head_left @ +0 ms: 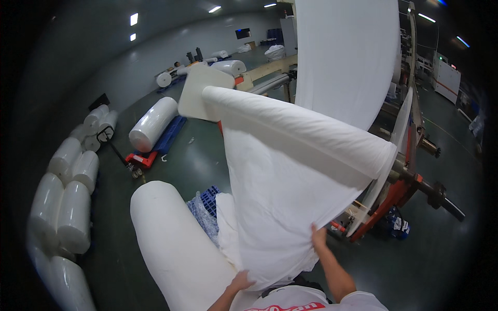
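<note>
Right hand [318,236] raised, grip pinching white fabric sheet [290,197] edge; left hand [241,280] lower, grip holding same sheet.

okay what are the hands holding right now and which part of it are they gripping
Both hold the white fabric sheet hanging off the roller. The right hand pinches its lower edge; the left hand grips the bottom edge further left.

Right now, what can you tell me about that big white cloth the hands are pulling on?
The white cloth is a wide, soft-looking sheet, plain with gentle creases. It comes down from the tall machine, drapes over a long roller and hangs toward the person. The left hand touches its lower edge, and the right hand grips its right edge. Its bottom bunches in folds beside a fat white roll lying next to the person. More cloth rises in a flat band behind it.
</note>
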`<state>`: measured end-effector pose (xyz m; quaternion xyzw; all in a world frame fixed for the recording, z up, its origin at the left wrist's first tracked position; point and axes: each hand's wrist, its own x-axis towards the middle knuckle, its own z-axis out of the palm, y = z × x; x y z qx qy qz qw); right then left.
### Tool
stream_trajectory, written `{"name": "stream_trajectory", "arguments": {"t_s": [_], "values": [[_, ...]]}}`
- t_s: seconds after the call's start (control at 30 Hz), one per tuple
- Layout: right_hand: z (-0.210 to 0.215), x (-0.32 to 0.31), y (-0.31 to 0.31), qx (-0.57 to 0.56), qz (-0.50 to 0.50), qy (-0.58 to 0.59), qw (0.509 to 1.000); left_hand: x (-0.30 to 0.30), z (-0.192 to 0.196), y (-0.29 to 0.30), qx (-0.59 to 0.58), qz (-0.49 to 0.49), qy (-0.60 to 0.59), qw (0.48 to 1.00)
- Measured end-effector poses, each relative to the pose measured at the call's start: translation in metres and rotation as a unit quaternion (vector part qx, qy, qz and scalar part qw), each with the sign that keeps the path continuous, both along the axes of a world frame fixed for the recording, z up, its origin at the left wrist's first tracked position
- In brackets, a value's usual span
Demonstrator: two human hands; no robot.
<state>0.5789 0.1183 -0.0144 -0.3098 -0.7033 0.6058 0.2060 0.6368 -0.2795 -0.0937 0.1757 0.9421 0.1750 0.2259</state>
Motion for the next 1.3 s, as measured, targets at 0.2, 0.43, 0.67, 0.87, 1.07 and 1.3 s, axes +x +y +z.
{"name": "stream_trajectory", "arguments": {"t_s": [0.2, 0.43, 0.67, 0.87, 1.07, 1.3], "values": [[-0.067, 0.075, -0.127, 0.277, 0.335, 0.129, 0.891, -0.042, 0.162, 0.200, 0.200, -0.058, 0.214, 0.954], [-0.037, 0.066, -0.106, 0.132, 0.679, -0.172, 0.702, -0.038, -0.012, 0.064, -0.055, -0.033, 0.044, 0.997], [0.030, -0.003, 0.049, -0.354, -0.159, 0.180, 0.904, 0.046, -0.020, -0.017, -0.215, 0.062, -0.210, 0.952], [-0.060, 0.036, -0.087, 0.264, 0.291, -0.173, 0.903, -0.015, 0.089, 0.130, 0.262, 0.083, 0.163, 0.948], [-0.095, 0.100, -0.146, 0.166, 0.660, 0.006, 0.733, -0.025, 0.110, 0.205, 0.013, -0.080, 0.128, 0.988], [-0.020, 0.042, 0.009, -0.155, 0.092, -0.033, 0.983, 0.040, -0.011, -0.004, -0.208, -0.005, -0.111, 0.972]]}}
